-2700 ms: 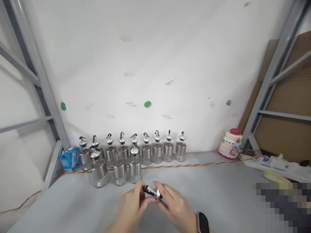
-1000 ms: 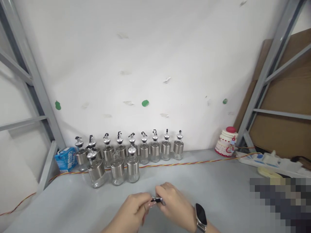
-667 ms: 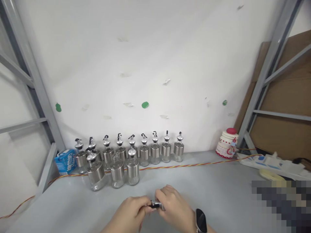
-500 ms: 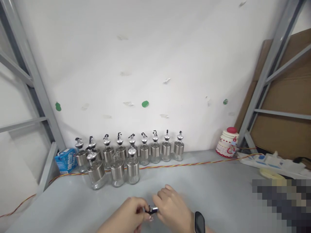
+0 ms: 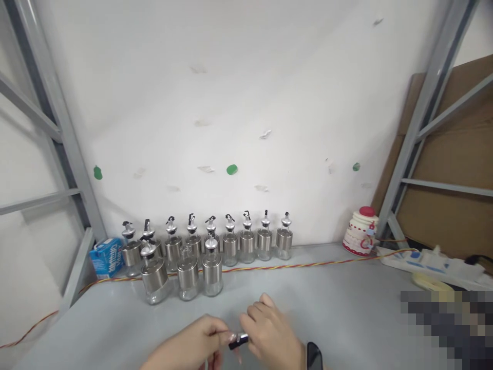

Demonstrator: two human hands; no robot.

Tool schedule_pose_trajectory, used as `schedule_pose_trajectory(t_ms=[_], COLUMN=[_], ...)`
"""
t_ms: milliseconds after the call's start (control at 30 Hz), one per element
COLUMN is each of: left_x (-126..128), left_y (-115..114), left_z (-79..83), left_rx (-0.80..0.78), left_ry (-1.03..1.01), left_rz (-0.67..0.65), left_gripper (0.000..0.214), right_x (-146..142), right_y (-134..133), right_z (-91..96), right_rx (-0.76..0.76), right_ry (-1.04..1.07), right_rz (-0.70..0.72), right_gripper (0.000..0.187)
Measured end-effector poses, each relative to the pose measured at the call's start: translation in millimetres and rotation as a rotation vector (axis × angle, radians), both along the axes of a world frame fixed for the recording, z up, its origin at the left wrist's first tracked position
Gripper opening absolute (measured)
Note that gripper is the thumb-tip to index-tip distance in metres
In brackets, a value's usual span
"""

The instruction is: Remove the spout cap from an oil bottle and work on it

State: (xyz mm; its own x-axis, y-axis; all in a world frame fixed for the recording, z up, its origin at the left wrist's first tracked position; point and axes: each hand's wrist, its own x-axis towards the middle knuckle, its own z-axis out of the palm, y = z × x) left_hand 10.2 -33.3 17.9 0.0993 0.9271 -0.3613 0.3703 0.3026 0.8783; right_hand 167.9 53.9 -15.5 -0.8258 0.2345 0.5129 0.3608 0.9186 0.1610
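Observation:
Low in the head view, my left hand [image 5: 202, 336] pinches the black end of a small black-and-silver bottle pourer [image 5: 239, 341]. My right hand [image 5: 271, 331], a watch [image 5: 315, 355] at its wrist, is closed round the pourer's other end and hides most of it. Beyond my hands stand several glass bottles with steel sleeves. In their front group, the middle bottle [image 5: 188, 277] has a bare glass neck, while the left bottle [image 5: 154, 277] and the right bottle [image 5: 212, 275] carry silver pourers with black parts.
A row of similar capped bottles [image 5: 247, 239] lines the white wall. A blue carton [image 5: 107, 258] stands at the left, a white-and-red jar [image 5: 361, 234] at the right. A red-yellow cord [image 5: 304, 264] crosses the grey table [image 5: 327, 303]; a white power strip [image 5: 435, 261] lies far right.
My left fingers have shifted around the pourer, and its black end now points lower. My right hand keeps its hold. The whole view has shifted slightly downward in the picture.

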Motion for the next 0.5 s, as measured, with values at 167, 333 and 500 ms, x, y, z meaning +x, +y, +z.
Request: schedule_pose_trajectory(t_ms=[167,333,500], left_x=[-5,-3,1], left_y=[-2,2,7], left_z=[-1.2,-15.8,-7.7], left_rx=[0.047,0.145,0.295], left_ry=[-0.038,0.024,0.231], left_rz=[-0.064,-0.114,0.026], left_gripper=[0.021,0.011,0.009], right_x=[7,4,5], right_y=[3,2,5], right_z=[7.7,-3.1,0.9], right_rx=[-0.018,-0.005,-0.091], right_ry=[-0.112,-0.178,-0.197], right_rz=[0.151,0.167,0.06], right_gripper=[0.01,0.009,0.006])
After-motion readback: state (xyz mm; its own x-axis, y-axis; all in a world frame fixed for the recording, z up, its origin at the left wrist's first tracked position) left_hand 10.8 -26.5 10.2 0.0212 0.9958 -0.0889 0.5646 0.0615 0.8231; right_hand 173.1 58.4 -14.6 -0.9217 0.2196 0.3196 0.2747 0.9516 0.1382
